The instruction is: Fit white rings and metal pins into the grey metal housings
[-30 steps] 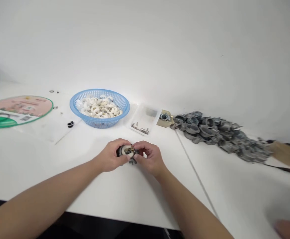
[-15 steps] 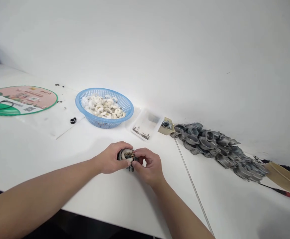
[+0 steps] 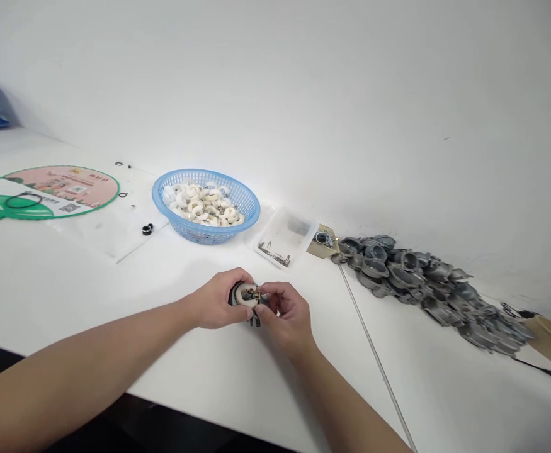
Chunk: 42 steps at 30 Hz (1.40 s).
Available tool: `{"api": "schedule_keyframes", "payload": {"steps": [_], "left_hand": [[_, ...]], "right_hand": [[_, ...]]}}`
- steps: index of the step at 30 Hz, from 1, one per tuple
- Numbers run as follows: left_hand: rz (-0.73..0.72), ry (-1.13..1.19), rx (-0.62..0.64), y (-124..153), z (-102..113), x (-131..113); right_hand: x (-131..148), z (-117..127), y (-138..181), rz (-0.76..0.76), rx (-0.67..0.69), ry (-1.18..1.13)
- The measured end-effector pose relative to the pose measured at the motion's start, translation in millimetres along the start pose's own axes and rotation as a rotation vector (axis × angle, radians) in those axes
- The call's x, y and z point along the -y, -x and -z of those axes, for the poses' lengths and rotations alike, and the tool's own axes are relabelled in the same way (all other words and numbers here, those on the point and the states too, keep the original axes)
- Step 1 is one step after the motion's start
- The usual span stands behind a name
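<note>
**A:** Report the location of the workpiece.

**B:** A dark metal fitting [image 3: 234, 296] with a white ring [image 3: 245, 292] and small brass-coloured parts [image 3: 252, 294] on it is held between the two hands, over the tabletop [image 3: 67, 296], directly in front of the person. Contact with the tabletop cannot be confirmed from this view.

**A:** Report the hand positions.

**B:** The left hand [image 3: 216, 299] wraps the left side of the fitting, its fingers [image 3: 237, 278] closed around it. The right hand [image 3: 287, 311] comes in from the other side, with its fingers [image 3: 271, 290] brought together and pinching the fitting at the small parts.

**A:** List the items beyond the hands.

**B:** Straight ahead sits a blue plastic basket [image 3: 251, 207] filled with white rings [image 3: 204, 204]. To its right, a clear plastic tray [image 3: 294, 229] contains metal clips [image 3: 274, 255]. Next comes a tan card [image 3: 320, 242] with a small metal part [image 3: 323, 238] on it, and a long pile of grey cast fittings [image 3: 398, 267] runs along the back of the tabletop. To the left of the basket are a clear plastic sheet [image 3: 114, 233] bearing small black rings [image 3: 147, 229] and a green-rimmed hand fan [image 3: 48, 192].
</note>
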<state>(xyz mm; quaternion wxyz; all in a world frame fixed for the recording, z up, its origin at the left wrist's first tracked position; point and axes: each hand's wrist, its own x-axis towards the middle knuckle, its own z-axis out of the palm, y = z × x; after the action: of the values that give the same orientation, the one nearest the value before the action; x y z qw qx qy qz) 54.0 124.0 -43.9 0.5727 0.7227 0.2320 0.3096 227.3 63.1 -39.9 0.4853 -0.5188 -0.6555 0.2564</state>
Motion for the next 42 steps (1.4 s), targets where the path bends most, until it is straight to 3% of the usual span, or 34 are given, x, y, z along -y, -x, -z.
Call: {"api": "schedule_keyframes", "payload": {"steps": [6, 14, 21, 35, 42], "left_hand": [[0.027, -0.078, -0.04, 4, 0, -6], [-0.061, -0.257, -0.102, 8, 2, -12], [-0.055, -0.224, -0.089, 7, 1, -11], [-0.069, -0.237, -0.09, 7, 1, -11], [-0.063, -0.234, -0.084, 6, 0, -10]], "right_hand": [[1, 1, 3, -0.004, 0.023, -0.021], [1, 0, 4, -0.006, 0.03, 0.034], [-1, 1, 3, -0.058, 0.045, -0.084], [-1, 3, 1, -0.017, 0.051, -0.078], [1, 5, -2, -0.07, 0.053, -0.135]]}}
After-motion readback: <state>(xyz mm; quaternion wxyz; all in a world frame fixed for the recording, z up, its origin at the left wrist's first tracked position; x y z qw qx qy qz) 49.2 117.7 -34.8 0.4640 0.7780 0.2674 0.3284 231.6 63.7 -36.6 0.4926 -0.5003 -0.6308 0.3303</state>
